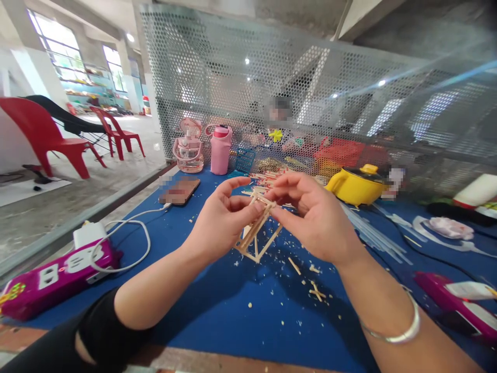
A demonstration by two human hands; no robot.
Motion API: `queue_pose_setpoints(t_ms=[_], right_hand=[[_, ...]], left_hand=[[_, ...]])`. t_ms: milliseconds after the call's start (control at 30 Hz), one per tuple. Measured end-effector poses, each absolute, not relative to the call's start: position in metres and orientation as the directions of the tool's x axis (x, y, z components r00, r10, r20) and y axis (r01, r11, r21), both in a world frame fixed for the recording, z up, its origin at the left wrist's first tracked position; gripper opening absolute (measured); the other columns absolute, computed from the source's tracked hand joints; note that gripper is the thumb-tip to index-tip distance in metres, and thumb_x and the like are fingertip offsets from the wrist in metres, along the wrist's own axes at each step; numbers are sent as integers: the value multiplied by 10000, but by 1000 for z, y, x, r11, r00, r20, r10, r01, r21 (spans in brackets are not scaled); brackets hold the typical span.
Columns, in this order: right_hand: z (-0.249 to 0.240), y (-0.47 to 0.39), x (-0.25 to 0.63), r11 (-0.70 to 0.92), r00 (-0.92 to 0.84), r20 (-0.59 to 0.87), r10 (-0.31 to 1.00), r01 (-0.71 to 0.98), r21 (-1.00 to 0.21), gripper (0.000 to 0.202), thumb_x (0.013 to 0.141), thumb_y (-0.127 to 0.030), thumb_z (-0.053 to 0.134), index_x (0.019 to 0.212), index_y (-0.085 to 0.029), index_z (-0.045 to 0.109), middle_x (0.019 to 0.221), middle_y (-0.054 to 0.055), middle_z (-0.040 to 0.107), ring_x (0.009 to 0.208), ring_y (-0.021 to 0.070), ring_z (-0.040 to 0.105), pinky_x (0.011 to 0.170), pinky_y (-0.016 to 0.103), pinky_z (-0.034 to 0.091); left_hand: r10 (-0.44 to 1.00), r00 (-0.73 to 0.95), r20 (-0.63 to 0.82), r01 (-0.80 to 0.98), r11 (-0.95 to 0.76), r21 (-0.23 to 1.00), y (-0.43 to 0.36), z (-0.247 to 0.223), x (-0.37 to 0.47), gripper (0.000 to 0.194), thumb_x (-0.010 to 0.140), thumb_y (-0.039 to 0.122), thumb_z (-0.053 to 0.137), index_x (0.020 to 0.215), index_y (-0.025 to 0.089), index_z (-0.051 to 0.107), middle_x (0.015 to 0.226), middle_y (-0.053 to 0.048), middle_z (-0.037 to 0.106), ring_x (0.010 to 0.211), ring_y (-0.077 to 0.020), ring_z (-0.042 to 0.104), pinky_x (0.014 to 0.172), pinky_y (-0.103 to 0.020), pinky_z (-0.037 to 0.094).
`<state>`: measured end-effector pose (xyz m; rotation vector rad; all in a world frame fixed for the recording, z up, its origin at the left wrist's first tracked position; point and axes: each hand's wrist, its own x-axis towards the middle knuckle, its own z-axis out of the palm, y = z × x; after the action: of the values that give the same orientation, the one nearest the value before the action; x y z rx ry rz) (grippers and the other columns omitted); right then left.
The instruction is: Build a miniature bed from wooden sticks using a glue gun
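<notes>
Above the blue table mat (217, 311), a small open frame of thin wooden sticks (258, 243) is held up between both hands. My left hand (223, 217) has its thumb and fingers closed on the frame's upper left part. On the upper right corner, the thumb and fingertips of my right hand (310, 215) are pinched. Loose matchsticks (272, 178) with reddish tips lie in a pile behind the hands. Nearer me are a small crossed piece of sticks (317, 291), a single short stick (294, 266) and scattered crumbs.
Behind stand a clear bottle (189, 150), a pink bottle (220, 150) and a perforated metal screen (233, 62). A yellow pot (357, 186), glue sticks (376, 233), a phone (180, 190) and purple power strips (58, 274) surround the hands. A person sits beyond the screen.
</notes>
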<state>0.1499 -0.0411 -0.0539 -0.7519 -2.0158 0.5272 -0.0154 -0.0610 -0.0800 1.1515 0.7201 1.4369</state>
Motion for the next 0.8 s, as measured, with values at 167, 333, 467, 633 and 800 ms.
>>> queue_pose_setpoints(t_ms=[167,333,467,633,800], right_hand=[[-64,-47,146,734,-344,648,679,303,-608,132,809,-170,594,932,-186,551,884,26,650,790,138,628,747,305,526],[-63,-51,146,832,-379,797,470,491,-257,106,813,-125,572,839,-222,606,860,5,685,812,152,645,747,312,528],[-62,-52,147,848,-494,803,333,529,-26,169,832,-117,549,933,-223,635,974,38,693,936,185,643,833,357,522],[-61,-53,147,812,-482,796,365,583,-20,133,852,-129,543,913,-212,627,949,50,697,911,186,652,792,353,537],[-55,-51,150,783,-553,760,342,615,96,138,875,-130,502,919,-218,599,963,60,685,937,205,638,817,394,529]], left_hand=[[962,86,259,-367,-211,906,-62,-81,-13,507,719,222,737,1144,171,466,735,-3,695,647,-111,636,615,-214,472],[956,92,278,-371,-226,901,-62,-83,-14,489,731,221,729,1141,178,467,734,2,695,630,-94,625,589,-190,459],[960,87,268,-395,-214,893,-60,-83,-14,495,716,210,738,1133,174,473,736,-1,697,655,-104,642,625,-204,475],[961,104,257,-418,-192,888,-61,-81,-14,498,706,181,735,1141,174,491,745,-4,705,667,-112,648,662,-229,488],[962,114,250,-397,-186,899,-64,-79,-13,553,676,119,742,1164,181,489,751,3,706,634,-87,622,635,-207,464]])
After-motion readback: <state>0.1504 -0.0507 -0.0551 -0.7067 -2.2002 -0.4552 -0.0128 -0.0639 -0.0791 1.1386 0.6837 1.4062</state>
